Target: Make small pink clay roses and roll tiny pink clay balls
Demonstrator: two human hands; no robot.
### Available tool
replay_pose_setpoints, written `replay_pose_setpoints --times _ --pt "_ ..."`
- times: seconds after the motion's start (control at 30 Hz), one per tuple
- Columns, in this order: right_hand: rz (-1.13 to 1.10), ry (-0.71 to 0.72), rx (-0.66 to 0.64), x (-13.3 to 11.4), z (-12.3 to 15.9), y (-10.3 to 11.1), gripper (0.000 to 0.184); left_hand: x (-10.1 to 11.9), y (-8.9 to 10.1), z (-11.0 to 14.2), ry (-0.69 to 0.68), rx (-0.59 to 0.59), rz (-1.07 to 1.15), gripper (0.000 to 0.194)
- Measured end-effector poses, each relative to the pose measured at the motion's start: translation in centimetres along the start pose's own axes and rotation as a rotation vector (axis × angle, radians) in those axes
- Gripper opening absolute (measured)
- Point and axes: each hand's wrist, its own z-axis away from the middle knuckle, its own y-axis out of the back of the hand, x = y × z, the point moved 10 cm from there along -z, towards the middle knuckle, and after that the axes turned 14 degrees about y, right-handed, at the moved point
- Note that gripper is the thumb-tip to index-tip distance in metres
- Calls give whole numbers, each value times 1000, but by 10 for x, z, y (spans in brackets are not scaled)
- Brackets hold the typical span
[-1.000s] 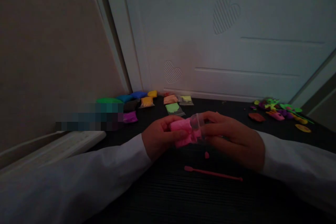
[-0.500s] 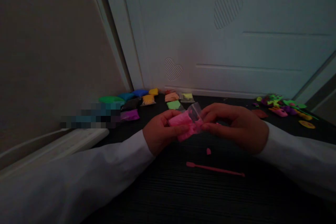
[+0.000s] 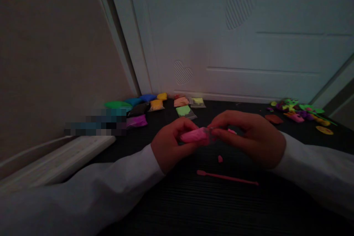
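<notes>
Between my two hands is a small clear bag of pink modelling clay (image 3: pixel 195 136). My left hand (image 3: pixel 173 142) grips its filled end, thumb in front and fingers behind. The thumb and fingertips of my right hand (image 3: pixel 249 136) pinch the bag's clear plastic end. Some pink clay (image 3: pixel 231 131) shows behind my right thumb; whether it lies on the table or is in the hand I cannot tell. Below the hands, a little pink lump (image 3: pixel 220 159) lies on the dark table (image 3: pixel 177 199). Closer to me rests a thin pink modelling tool (image 3: pixel 227 178).
Bags of coloured clay lie at the back left, among them a light green bag (image 3: pixel 184 111), an orange bag (image 3: pixel 156 105) and a purple bag (image 3: pixel 136 121). Colourful clay pieces (image 3: pixel 298 112) sit at the far right. A white panelled door (image 3: pixel 193 44) stands behind the table.
The pink clay bag has tipped flatter, its clear end turning down toward my right fingers. My left hand has dropped slightly. The tool and the small lump stay in place.
</notes>
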Motion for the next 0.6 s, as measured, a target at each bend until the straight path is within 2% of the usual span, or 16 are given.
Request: replay_pose_setpoints --times 0.17,0.33,0.5,0.6 --pt "63 12 33 -6 1 4 9 5 -2 3 -14 17 -20 23" --pt "105 -44 63 2 5 5 13 2 -2 3 29 -1 16 26" --pt "79 -73 -4 11 4 -2 7 -1 6 0 34 50 44 26" --pt "112 -89 -1 9 5 -3 6 0 4 1 37 44 59 25"
